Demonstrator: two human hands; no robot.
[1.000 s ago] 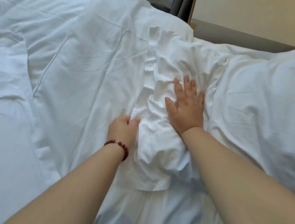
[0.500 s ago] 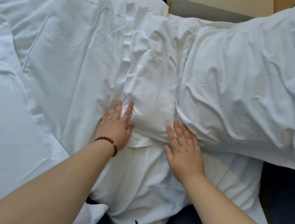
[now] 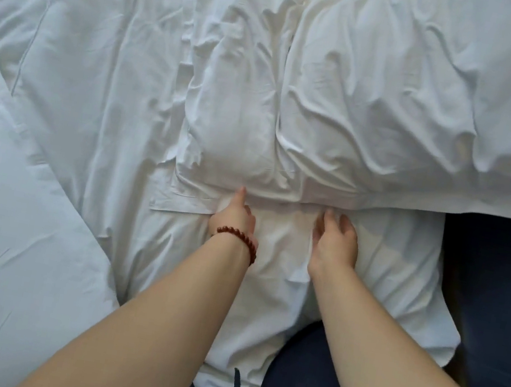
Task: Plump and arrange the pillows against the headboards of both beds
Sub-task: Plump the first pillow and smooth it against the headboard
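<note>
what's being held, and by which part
Right hand holds nothing; left hand touches the near edge of the middle pillow, but a grip cannot be told.

pillow: white cloth, matt, creased | bracelet: glossy beads

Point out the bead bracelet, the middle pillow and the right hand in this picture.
bead bracelet [image 3: 243, 237], head view, on the beads across the left wrist.
middle pillow [image 3: 237, 115], head view, on its puffed centre.
right hand [image 3: 335, 245], head view, on the back of the hand.
</note>
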